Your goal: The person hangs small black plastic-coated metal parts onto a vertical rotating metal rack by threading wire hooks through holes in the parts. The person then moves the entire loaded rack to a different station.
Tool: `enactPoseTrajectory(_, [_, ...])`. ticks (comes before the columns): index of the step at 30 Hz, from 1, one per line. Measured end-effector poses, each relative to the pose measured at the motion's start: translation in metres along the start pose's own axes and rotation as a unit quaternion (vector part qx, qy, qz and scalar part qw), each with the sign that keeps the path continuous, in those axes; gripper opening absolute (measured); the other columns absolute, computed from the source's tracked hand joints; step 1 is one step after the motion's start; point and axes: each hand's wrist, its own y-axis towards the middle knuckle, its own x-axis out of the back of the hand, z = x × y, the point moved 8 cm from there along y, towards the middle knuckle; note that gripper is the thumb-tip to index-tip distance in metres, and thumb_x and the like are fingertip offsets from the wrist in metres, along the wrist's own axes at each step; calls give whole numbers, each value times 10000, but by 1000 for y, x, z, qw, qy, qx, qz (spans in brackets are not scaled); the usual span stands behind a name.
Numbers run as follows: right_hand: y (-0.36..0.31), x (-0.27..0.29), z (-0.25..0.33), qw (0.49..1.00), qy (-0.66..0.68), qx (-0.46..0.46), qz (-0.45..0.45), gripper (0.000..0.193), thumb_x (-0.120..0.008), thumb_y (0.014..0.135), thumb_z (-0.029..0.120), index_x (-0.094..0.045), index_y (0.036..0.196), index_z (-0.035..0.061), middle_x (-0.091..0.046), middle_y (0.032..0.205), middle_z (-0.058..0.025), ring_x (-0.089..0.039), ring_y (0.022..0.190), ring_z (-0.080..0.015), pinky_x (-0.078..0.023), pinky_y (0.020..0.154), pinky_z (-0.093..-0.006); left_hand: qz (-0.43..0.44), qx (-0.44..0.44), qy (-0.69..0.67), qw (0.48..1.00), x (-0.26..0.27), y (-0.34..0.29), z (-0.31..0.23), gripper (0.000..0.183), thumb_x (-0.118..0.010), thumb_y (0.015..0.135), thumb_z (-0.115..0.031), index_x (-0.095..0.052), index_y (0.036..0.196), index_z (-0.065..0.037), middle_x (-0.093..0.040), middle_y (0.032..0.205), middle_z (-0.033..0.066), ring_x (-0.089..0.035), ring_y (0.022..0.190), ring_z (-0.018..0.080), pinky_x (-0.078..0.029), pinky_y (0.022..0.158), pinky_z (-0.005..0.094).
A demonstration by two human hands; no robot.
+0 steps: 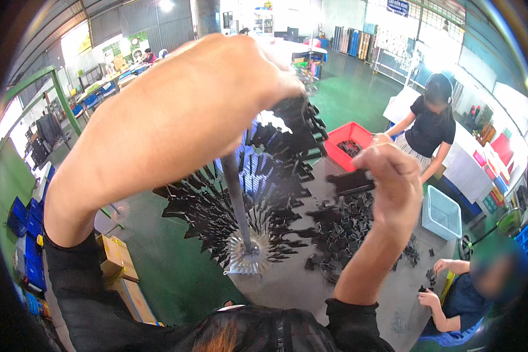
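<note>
A tall rack stands in front of me, with a grey central pole (236, 199) and rings of metal prongs (249, 252). Many dark flat plastic pieces (199, 214) hang from it in tiers. My left hand (243, 76) is raised across the pole at the rack's upper part. Its fingers curl by the prongs there, and what they grip is hidden. To the right, above the table, my right hand (393, 173) is bent and slightly blurred, pinching a black plastic piece (352, 182). Below it, loose black pieces (349, 226) lie in a heap.
The grey table (293, 293) carries the rack and heap. Beyond are a red basket (349, 130) with black pieces and a light-blue basket (442, 212). One person (434, 123) stands at the far right; another (463, 299) sits at the near right. Cardboard boxes (118, 258) stand left.
</note>
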Motion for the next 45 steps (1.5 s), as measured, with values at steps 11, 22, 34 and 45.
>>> enactPoseTrajectory(11, [0,8,4,979,-175,1,-106,130,-677,738,99,-677,764,-28,-541,632,-51,-476,623,-128,-361,605,-247,-12,-24,-24,999,1,0,2,420,-531,689,85,-566,1092,-27,-581,1106,153,-550,1003,348,-451,847,390])
enactPoseTrajectory(22, [29,-58,11,992,-106,53,-35,115,-681,732,111,-689,786,10,-488,634,-82,-458,609,-180,-351,556,-295,84,3,7,996,-2,11,-3,421,-588,717,-31,-552,1134,9,-578,1098,183,-541,1014,352,-443,862,384])
enactPoseTrajectory(34, [44,-60,1,990,41,35,127,176,-627,793,135,-662,712,-17,-580,643,-42,-459,651,-106,-357,721,-255,1,-39,-18,999,3,14,-8,395,-508,670,94,-613,1038,-4,-623,993,179,-574,951,349,-463,811,392])
enactPoseTrajectory(45, [34,-54,7,967,95,58,228,279,-608,825,210,-619,654,-10,-630,703,-71,-465,704,-126,-359,711,-261,-19,-90,-50,995,6,10,-24,424,-529,637,123,-614,1027,-20,-628,995,144,-583,890,330,-472,745,385])
